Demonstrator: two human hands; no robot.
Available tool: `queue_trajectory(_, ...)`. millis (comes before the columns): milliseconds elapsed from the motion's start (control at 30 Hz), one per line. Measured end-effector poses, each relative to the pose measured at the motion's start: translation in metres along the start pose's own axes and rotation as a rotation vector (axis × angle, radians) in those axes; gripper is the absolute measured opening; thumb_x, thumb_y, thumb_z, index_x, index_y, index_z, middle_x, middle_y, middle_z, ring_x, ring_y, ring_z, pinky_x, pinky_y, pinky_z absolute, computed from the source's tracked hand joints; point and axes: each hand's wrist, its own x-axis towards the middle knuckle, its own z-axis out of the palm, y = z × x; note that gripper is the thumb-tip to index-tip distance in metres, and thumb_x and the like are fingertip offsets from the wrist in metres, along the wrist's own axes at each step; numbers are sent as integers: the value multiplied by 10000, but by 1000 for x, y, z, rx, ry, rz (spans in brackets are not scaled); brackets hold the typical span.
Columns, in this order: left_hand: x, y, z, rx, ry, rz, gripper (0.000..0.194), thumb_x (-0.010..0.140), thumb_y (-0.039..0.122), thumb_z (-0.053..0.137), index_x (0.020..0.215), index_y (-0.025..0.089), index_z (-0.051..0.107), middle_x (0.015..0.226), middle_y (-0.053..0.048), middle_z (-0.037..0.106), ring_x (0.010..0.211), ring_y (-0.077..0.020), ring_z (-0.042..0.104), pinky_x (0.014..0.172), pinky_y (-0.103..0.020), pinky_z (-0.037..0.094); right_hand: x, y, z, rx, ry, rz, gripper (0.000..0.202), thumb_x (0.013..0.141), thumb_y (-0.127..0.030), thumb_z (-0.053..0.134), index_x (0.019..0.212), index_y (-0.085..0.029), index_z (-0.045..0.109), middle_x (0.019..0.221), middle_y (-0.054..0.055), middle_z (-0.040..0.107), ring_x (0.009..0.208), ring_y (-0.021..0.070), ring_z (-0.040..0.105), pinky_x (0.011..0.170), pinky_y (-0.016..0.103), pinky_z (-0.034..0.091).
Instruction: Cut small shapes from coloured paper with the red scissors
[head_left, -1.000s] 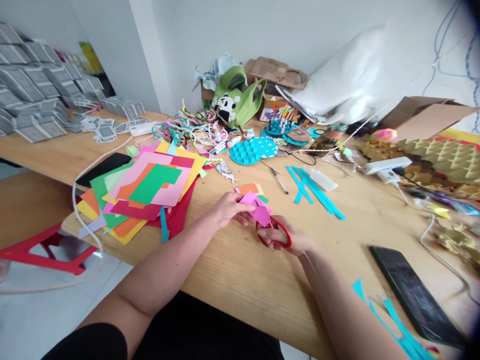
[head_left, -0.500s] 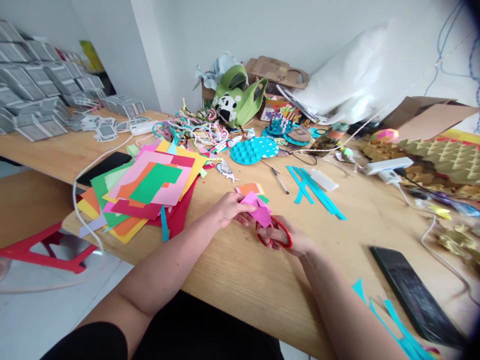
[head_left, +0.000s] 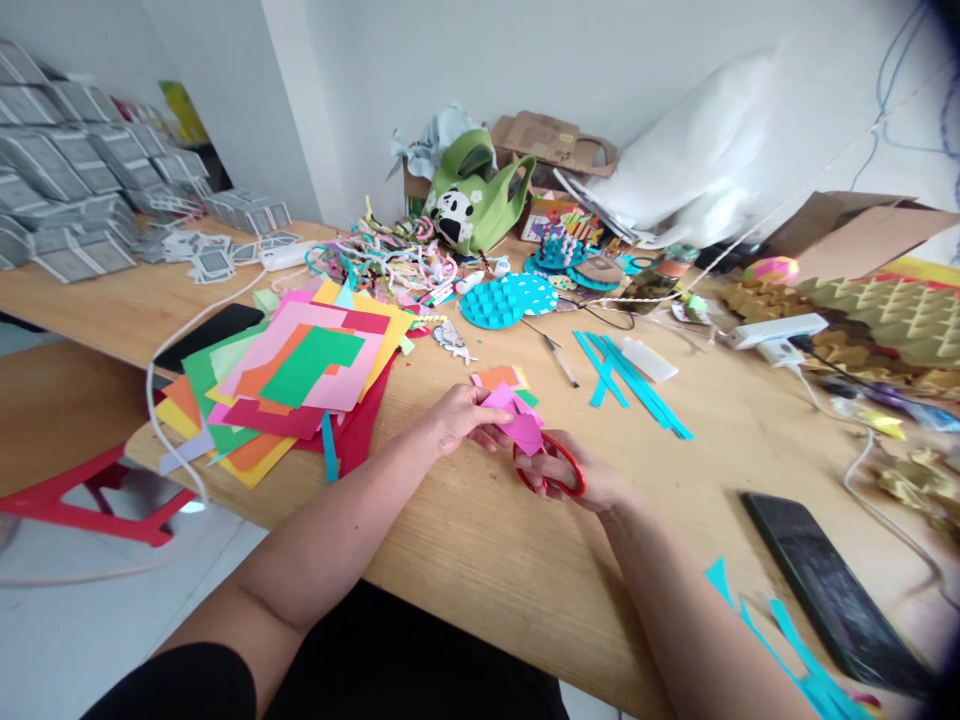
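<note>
Between the thumb and fingers of my left hand [head_left: 466, 418] is a small piece of magenta paper [head_left: 523, 432], held above the table. My right hand [head_left: 574, 470] is wrapped through the red handles of a pair of scissors [head_left: 577, 478]. The scissors' blades meet the magenta paper, which covers much of them. A curved line shows on the paper's lower part. Just behind it, small orange, yellow and green paper pieces [head_left: 495, 378] lie on the table.
Coloured paper sheets [head_left: 315, 365] are piled at left. Blue strips [head_left: 637, 385] and a pen [head_left: 561, 362] lie beyond my hands. At right rests a dark phone [head_left: 825, 585] beside blue scraps [head_left: 795, 650]. A green panda bag [head_left: 472, 205] stands at the back among craft pieces.
Almost nothing differs. The scissors' handles and my right hand have shifted very slightly to the right; the magenta paper stays in my left hand.
</note>
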Motion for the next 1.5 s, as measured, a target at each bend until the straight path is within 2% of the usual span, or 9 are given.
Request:
queue_trajectory(467,2,-3,-3,33,-1,2,193,630,176,703,798,95,656,635,-57,674,474,-123,608,385,-184,434,0,-1,0,-33,9,26,175,715,-276,596,623,-168,494,491,-34,526,382,63,422,352,181,283)
queue_trajectory(800,3,-3,-4,49,-6,-15,242,602,210,746,790,88,654,626,-61,668,463,-117,598,396,-182,425,0,4,-3,-68,3,18,220,768,-279,565,594,-165,495,472,-29,531,373,59,415,365,185,281)
queue_trajectory(1167,2,-3,-3,64,6,-5,320,596,260,760,842,78,665,617,-63,660,468,-111,588,406,-180,427,2,-2,3,-18,40,25,243,733,-305,573,550,-173,482,423,-39,502,344,57,379,346,187,244)
queue_trajectory(1367,2,-3,-2,65,20,23,303,620,244,728,874,92,660,706,-68,674,514,-116,607,384,-174,409,1,-3,4,10,50,8,227,722,-305,571,557,-177,482,421,-39,505,342,57,374,346,188,239)
queue_trajectory(1500,3,-4,-3,82,50,48,279,643,239,712,877,97,659,687,-48,652,477,-88,561,362,-165,371,1,0,4,26,55,0,212,725,-315,584,590,-177,497,427,-45,502,345,58,378,340,186,231)
